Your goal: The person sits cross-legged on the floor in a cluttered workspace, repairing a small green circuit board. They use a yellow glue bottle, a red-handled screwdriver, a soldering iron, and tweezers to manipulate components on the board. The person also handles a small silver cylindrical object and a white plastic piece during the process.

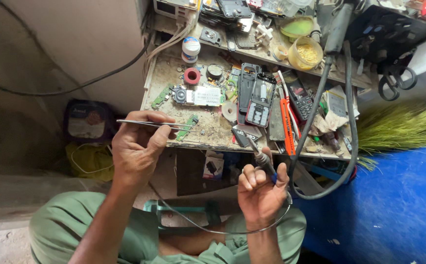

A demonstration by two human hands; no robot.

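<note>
Your left hand [135, 146] pinches tweezers [150, 123] closed over the small green board [187, 127] at the worktop [208, 134] edge; your right hand [259, 188] fists the soldering iron [259, 156] just right of that board, tip raised.

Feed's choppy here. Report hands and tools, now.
Left hand pinching tweezers. Right hand gripping soldering iron. Small green board under tweezer tips.

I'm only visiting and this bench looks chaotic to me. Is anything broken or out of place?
Much lies in pieces: an opened phone shows its insides, and bare circuit boards sit among scraps on the worktable. The left hand holds tweezers; the right hand holds a soldering iron.
</note>
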